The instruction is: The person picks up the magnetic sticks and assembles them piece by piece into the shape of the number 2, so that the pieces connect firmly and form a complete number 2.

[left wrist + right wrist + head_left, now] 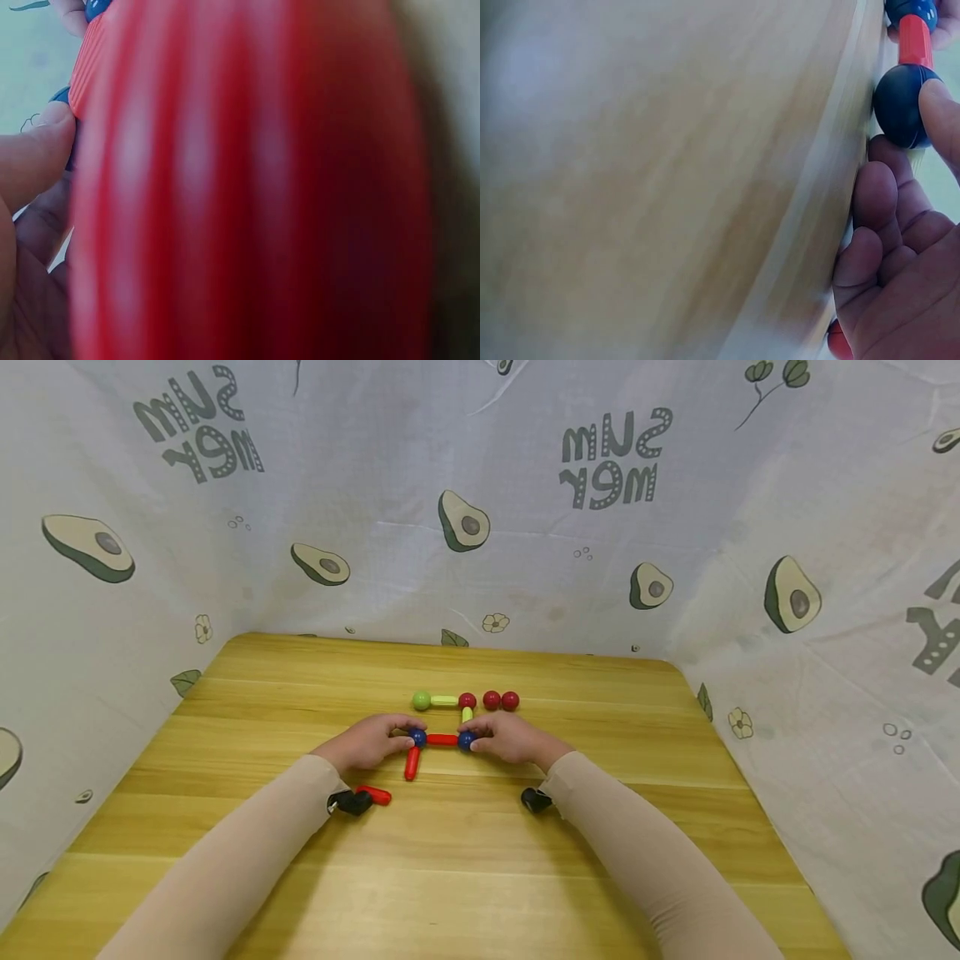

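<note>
In the head view, my left hand (371, 742) pinches a blue ball (417, 738) between thumb and fingers. My right hand (513, 737) pinches a second blue ball (904, 106). A red rod (442, 740) bridges the two balls. Below the left ball, another red rod (412, 763) points toward me, its upper end at the ball. A yellow-green rod (467, 715) runs from near the right blue ball up to a dark red ball (467, 701). From there a second yellow-green rod (445, 701) leads left to a green ball (422, 700).
Two loose dark red balls (491, 700) sit side by side behind my right hand. A loose red rod (377, 795) lies by my left wrist camera (352, 802); a blurred ridged red surface (240, 180) fills much of the left wrist view. Printed cloth surrounds the wooden table (450, 877).
</note>
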Demonstrator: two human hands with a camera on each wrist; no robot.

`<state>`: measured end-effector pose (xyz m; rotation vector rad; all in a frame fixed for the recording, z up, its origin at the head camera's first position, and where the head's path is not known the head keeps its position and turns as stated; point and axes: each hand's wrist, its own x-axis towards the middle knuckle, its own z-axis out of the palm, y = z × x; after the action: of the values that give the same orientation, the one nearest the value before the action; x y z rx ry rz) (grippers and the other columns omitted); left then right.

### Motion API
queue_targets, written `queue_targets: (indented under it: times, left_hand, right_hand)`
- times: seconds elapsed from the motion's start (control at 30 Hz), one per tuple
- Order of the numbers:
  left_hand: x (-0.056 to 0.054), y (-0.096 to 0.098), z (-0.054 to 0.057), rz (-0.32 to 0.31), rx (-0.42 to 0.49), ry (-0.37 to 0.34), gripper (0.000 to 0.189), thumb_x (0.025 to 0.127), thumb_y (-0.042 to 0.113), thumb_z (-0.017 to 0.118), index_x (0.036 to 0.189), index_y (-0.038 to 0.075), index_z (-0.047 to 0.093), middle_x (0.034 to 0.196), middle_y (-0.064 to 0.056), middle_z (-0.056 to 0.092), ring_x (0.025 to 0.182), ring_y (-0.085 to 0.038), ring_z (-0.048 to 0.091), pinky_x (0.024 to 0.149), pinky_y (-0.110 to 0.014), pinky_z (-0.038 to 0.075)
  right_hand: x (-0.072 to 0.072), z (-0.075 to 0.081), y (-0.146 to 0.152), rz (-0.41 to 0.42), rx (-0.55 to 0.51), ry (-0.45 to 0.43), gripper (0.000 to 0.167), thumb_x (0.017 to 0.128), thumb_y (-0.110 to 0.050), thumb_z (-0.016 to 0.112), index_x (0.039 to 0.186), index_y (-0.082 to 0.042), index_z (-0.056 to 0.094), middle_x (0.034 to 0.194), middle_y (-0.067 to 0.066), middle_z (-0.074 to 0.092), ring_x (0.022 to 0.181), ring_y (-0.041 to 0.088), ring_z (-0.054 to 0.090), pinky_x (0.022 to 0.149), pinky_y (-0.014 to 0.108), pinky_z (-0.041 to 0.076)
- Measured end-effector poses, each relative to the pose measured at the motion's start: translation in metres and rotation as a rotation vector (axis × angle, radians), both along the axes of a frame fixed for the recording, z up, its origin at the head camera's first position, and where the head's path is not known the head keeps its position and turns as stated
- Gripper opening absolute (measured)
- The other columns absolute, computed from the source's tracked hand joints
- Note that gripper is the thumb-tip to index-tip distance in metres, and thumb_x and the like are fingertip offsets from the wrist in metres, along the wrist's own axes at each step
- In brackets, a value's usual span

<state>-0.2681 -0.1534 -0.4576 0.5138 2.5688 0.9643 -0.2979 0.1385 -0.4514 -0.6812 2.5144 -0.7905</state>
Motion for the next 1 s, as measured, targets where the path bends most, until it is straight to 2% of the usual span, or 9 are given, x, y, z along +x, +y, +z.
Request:
queue_targets:
  times: [0.07,0.17,0.27,0.33,0.4,0.5,0.57,0.67,1.0]
  left_hand:
    - [0.000,0.000,0.000,0.000,-0.008,0.003,0.039,0.110,0.029,0.057,0.148,0.025,0.061,0.154,-0.014,0.057,0.146,-0.038,0.049,0.122,-0.060,0.035]
    - [-0.001,-0.001,-0.001,-0.003,-0.015,0.009,0.039,0.110,0.030,0.056,0.148,0.026,0.061,0.153,-0.014,0.057,0.146,-0.038,0.048,0.122,-0.061,0.035]
    - [-0.003,-0.001,-0.003,0.000,-0.008,0.001,0.039,0.110,0.031,0.057,0.149,0.027,0.061,0.153,-0.014,0.057,0.146,-0.037,0.048,0.122,-0.060,0.035]
    - [-0.003,-0.001,-0.003,0.004,0.002,-0.005,0.039,0.110,0.031,0.057,0.148,0.027,0.061,0.153,-0.014,0.058,0.146,-0.037,0.048,0.122,-0.060,0.035]
    - [-0.003,-0.001,-0.003,0.009,0.007,-0.009,0.039,0.110,0.031,0.057,0.148,0.027,0.061,0.153,-0.013,0.058,0.146,-0.036,0.049,0.122,-0.059,0.035]
    - [-0.003,-0.002,-0.003,0.007,0.011,-0.009,0.039,0.110,0.031,0.057,0.149,0.026,0.061,0.152,-0.014,0.059,0.145,-0.036,0.049,0.122,-0.059,0.035]
    - [-0.002,-0.002,-0.004,0.006,0.009,-0.010,0.039,0.110,0.031,0.056,0.149,0.026,0.060,0.152,-0.014,0.058,0.145,-0.036,0.050,0.122,-0.059,0.036]
    - [-0.003,-0.003,-0.005,0.002,0.005,-0.011,0.040,0.110,0.031,0.056,0.150,0.026,0.060,0.153,-0.014,0.058,0.145,-0.035,0.049,0.122,-0.058,0.036]
    - [-0.004,-0.004,-0.006,-0.004,0.011,0.005,0.040,0.110,0.029,0.057,0.149,0.023,0.060,0.156,-0.014,0.056,0.148,-0.036,0.047,0.124,-0.058,0.033]
  right_hand:
    - [0.000,0.001,0.001,0.004,-0.001,-0.004,0.039,0.104,-0.018,0.067,0.143,-0.021,0.067,0.145,0.008,0.066,0.128,0.022,0.063,0.117,0.046,0.046]
    - [-0.002,0.003,0.004,-0.004,-0.002,0.010,0.043,0.103,-0.019,0.069,0.146,-0.020,0.065,0.133,0.007,0.070,0.114,0.021,0.065,0.106,0.042,0.054]
    - [-0.007,0.008,0.010,-0.065,-0.012,0.088,0.043,0.102,-0.018,0.071,0.145,-0.017,0.065,0.118,0.007,0.071,0.100,0.023,0.063,0.093,0.040,0.056]
    - [-0.013,0.012,0.013,-0.145,-0.010,0.172,0.041,0.102,-0.019,0.071,0.142,-0.016,0.067,0.120,0.008,0.070,0.103,0.026,0.063,0.095,0.043,0.055]
    - [-0.019,0.015,0.017,-0.225,0.012,0.241,0.039,0.102,-0.021,0.071,0.141,-0.016,0.067,0.128,0.009,0.068,0.116,0.030,0.060,0.105,0.048,0.052]
    - [-0.027,0.016,0.021,-0.300,0.068,0.283,0.044,0.102,-0.025,0.071,0.145,-0.017,0.064,0.147,0.011,0.058,0.138,0.037,0.046,0.120,0.056,0.037]
    - [-0.032,0.014,0.023,-0.306,0.111,0.283,0.049,0.102,-0.028,0.072,0.149,-0.018,0.061,0.155,0.012,0.051,0.146,0.041,0.036,0.124,0.059,0.028]
    - [-0.039,0.010,0.024,-0.291,0.159,0.281,0.055,0.101,-0.033,0.073,0.151,-0.018,0.058,0.159,0.014,0.046,0.148,0.045,0.030,0.124,0.062,0.023]
    - [-0.050,-0.001,0.019,-0.278,0.202,0.279,0.052,0.100,-0.035,0.074,0.148,-0.018,0.062,0.155,0.014,0.050,0.144,0.045,0.034,0.118,0.061,0.027]
